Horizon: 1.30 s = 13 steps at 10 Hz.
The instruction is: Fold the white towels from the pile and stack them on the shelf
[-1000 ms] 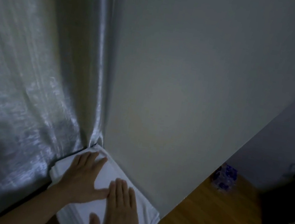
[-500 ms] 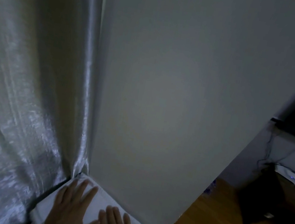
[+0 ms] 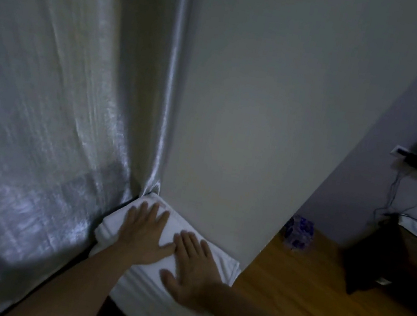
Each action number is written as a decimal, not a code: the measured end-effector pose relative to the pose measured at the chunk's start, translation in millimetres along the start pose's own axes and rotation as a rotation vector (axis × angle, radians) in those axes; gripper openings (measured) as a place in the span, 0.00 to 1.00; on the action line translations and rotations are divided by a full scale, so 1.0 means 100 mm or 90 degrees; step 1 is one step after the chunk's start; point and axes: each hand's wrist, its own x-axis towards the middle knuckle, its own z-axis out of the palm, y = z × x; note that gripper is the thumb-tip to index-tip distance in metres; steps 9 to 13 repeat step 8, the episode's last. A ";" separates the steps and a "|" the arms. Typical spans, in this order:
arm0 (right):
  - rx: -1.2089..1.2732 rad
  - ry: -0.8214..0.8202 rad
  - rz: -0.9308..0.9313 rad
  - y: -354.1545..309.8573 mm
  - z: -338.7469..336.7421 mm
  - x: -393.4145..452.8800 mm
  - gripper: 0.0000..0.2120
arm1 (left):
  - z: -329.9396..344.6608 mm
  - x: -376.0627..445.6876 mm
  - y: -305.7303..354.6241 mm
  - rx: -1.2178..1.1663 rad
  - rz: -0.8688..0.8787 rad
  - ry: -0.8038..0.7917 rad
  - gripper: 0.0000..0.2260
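Note:
A stack of folded white towels (image 3: 150, 300) lies in the corner between a silvery curtain and a pale wall panel. My left hand (image 3: 144, 230) rests flat on the top towel's far part, fingers straight and spread. Beside it, my right hand (image 3: 191, 268) presses flat on the near part of the same towel, thumb out to the left. Both forearms reach in from the bottom edge. The surface under the stack is almost wholly hidden; only a dark strip (image 3: 112, 312) shows below the towels.
The silvery curtain (image 3: 51, 117) hangs along the left. The pale wall panel (image 3: 251, 110) stands right behind the stack. To the right lie a wooden floor (image 3: 316, 300), a purple object (image 3: 298, 232), dark furniture (image 3: 390, 265) with a small white device (image 3: 414, 232) and cables.
The view has dipped back down, so more of the stack and both forearms show. Both hands stay flat on the top towel in much the same places.

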 end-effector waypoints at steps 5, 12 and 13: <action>0.023 0.084 -0.018 0.10 0.27 0.13 0.39 | 0.39 0.09 -0.02 0.008 -0.036 0.115 0.44; -0.088 -0.084 -0.003 -0.05 -0.17 0.09 0.44 | 0.05 -0.10 0.10 0.070 -0.022 0.051 0.40; -0.088 -0.084 -0.003 -0.05 -0.17 0.09 0.44 | 0.05 -0.10 0.10 0.070 -0.022 0.051 0.40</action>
